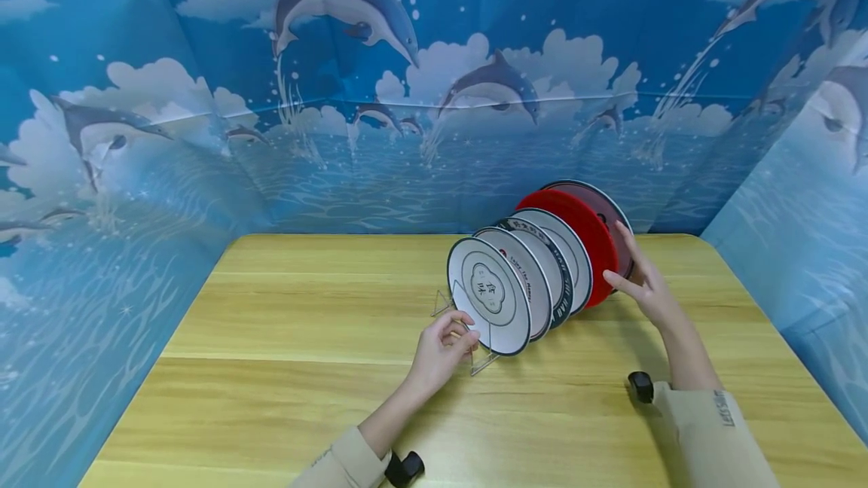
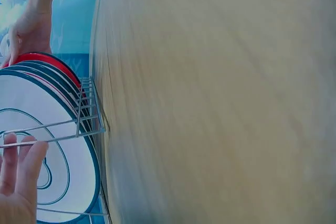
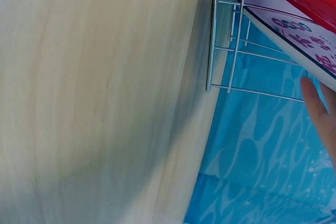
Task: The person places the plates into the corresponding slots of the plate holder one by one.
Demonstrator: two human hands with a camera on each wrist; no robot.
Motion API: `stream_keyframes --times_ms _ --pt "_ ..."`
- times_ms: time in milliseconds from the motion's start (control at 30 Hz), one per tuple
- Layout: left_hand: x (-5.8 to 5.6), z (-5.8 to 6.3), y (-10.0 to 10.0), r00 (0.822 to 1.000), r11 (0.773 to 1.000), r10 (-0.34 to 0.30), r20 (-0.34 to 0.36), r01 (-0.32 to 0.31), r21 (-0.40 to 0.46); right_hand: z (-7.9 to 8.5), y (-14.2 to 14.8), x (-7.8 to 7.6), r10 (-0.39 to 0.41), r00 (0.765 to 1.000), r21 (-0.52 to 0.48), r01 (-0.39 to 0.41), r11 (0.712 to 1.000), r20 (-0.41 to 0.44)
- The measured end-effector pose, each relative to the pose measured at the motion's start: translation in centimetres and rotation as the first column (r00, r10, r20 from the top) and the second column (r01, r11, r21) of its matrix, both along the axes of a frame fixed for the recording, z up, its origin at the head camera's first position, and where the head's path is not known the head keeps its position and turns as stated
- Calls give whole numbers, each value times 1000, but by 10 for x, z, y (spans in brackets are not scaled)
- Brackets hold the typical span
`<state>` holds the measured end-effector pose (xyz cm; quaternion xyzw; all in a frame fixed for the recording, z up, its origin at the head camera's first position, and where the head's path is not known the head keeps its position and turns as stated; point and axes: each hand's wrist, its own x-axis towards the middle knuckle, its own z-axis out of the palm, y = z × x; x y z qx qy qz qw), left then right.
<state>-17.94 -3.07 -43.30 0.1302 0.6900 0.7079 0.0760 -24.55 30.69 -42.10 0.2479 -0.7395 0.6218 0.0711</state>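
Several round plates stand on edge in a row in a wire dish rack [image 2: 90, 132]. At the front is a white plate [image 1: 498, 322] with a dark rim and a medallion of characters; other white plates follow, then a red plate [image 1: 600, 254] and a pinkish plate [image 1: 615, 221] at the back. My left hand [image 1: 441, 349] grips the rack's front wire with curled fingers, before the white plate. Around the rear edge of the row reaches my right hand [image 1: 651, 296], fingers spread and fairly straight. Its fingertips are at the back plates' edges; exact contact is unclear.
The rack stands on a light wooden table [image 1: 285, 398], near its back edge. Behind and at both sides hangs a blue cloth [image 1: 325, 164] printed with dolphins and clouds. Each beige sleeve [image 1: 719, 435] has a black device [image 1: 640, 387] at the wrist.
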Motion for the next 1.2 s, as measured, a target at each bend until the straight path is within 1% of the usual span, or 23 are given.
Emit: stream_keyframes --times_ms 67,133,167,200,233,300,333,367,400,433,467,500,600,633,667,767,833,900,967,1000,1033,1167,1200 --pt "-4 -7 -2 999 998 -10 -42 7 -66 1 -1 2 -47 999 38 48 998 -26" --pt "-10 -11 -7 993 986 -26 -115 7 -167 6 -4 7 -142 987 82 148 986 -69" --pt "-14 -12 -10 986 975 -33 -164 -4 -220 11 -9 12 -208 973 98 217 971 -100" --pt "-17 -12 -14 974 962 -37 -222 -26 -274 17 -14 17 -280 950 101 295 950 -140" --pt "-21 -11 -18 960 948 -39 -276 -52 -315 23 -21 23 -349 919 94 370 924 -185" --pt "-30 -6 -27 939 931 -29 -342 -99 -351 37 -37 35 -452 852 32 476 879 -265" --pt "-35 -3 -31 931 926 -21 -363 -119 -358 44 -46 41 -487 816 -9 510 860 -312" --pt "-40 -1 -36 926 924 -15 -377 -131 -360 50 -55 46 -508 785 -46 528 848 -355" --pt "-45 1 -40 923 922 -14 -384 -137 -362 55 -63 50 -512 758 -84 527 846 -403" --pt "-50 3 -44 922 921 -17 -386 -136 -365 58 -72 53 -503 741 -108 513 851 -445" --pt "-55 5 -48 923 920 -25 -384 -129 -370 61 -80 57 -490 731 -123 497 859 -474" --pt "-61 6 -51 924 920 -38 -381 -117 -375 62 -89 60 -470 729 -138 468 873 -497" --pt "-75 8 -59 933 919 -97 -348 -51 -392 61 -114 71 -389 744 -150 369 917 -543" --pt "-78 9 -60 936 916 -121 -332 -24 -401 60 -122 74 -368 750 -143 349 926 -551" --pt "-82 9 -62 938 913 -146 -315 5 -408 58 -131 79 -354 752 -132 340 931 -556" --pt "-90 9 -64 941 898 -216 -260 87 -430 50 -155 88 -332 732 -91 349 933 -595" --pt "-93 8 -65 937 887 -262 -230 140 -439 40 -168 92 -317 738 -63 351 934 -596" --pt "-96 9 -66 929 880 -306 -210 191 -435 26 -179 93 -311 760 -37 355 934 -571" --pt "-96 14 -66 917 869 -349 -192 240 -432 12 -187 94 -307 797 1 360 933 -520" --pt "-95 19 -66 910 863 -371 -184 265 -431 6 -190 94 -308 812 28 370 929 -496" --pt "-97 19 -66 905 856 -387 -177 282 -434 1 -193 95 -318 815 58 393 918 -485" --pt "-102 22 -64 885 817 -438 -157 320 -479 -10 -203 94 -367 803 201 502 841 -470" --pt "-105 19 -64 880 809 -448 -156 324 -491 -11 -204 93 -376 799 236 524 818 -469"
